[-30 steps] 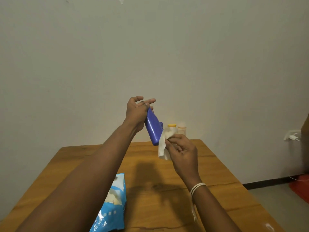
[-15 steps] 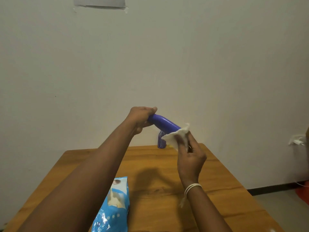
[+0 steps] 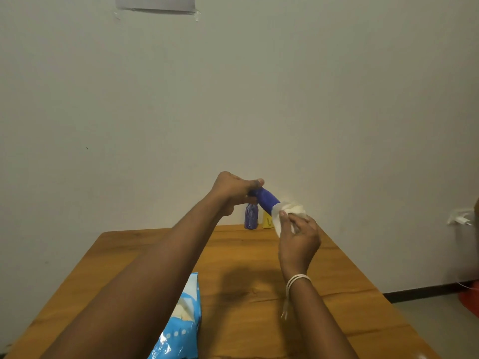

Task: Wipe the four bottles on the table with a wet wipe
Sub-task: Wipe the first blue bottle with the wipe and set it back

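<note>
My left hand [image 3: 233,193] grips one end of a blue bottle [image 3: 267,199], held nearly level above the far part of the wooden table [image 3: 259,268]. A white wet wipe [image 3: 286,212] is wrapped over the bottle's other end, and my right hand [image 3: 298,239] pinches it there. Behind the hands, a purple patterned bottle [image 3: 251,216] stands at the table's far edge by the wall. A yellow bottle [image 3: 267,222] stands beside it, partly hidden by the wipe. No fourth bottle shows.
A blue wet-wipe pack [image 3: 181,325] lies near the table's front, under my left forearm. The wall rises right behind the table. A charger [image 3: 460,219] is plugged in at the right, with floor and a red object [image 3: 470,299] beyond the table's right edge.
My left hand turned the blue bottle from tilted upright to nearly level. My right hand shifted the wipe onto the bottle's right end. The view dropped slightly, revealing the bottles behind.
</note>
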